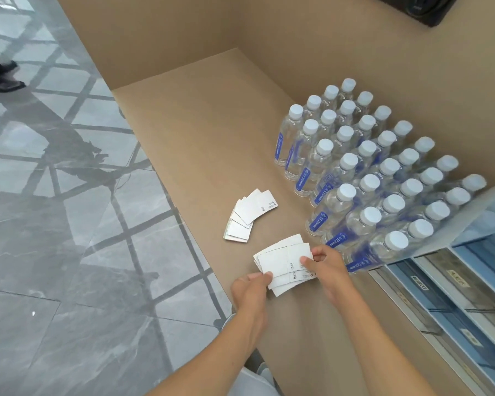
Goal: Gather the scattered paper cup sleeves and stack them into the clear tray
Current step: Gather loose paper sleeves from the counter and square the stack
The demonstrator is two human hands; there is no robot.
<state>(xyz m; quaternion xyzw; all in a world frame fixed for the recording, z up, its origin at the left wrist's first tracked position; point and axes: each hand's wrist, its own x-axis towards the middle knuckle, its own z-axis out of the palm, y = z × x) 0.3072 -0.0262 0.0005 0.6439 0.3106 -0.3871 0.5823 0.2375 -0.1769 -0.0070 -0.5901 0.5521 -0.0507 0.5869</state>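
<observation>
Gripped loosely between left hand (pixel 250 284) and right hand (pixel 325 261): fanned cup sleeves (pixel 283 260). Risked slipping apart, scattering beside second fan (pixel 249 215) left of water bottles (pixel 366 178).

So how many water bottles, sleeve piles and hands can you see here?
Water bottles: 31 caps showing
Sleeve piles: 2, the held pile and the loose pile
Hands: 2, left hand and right hand
Total: 35
</observation>
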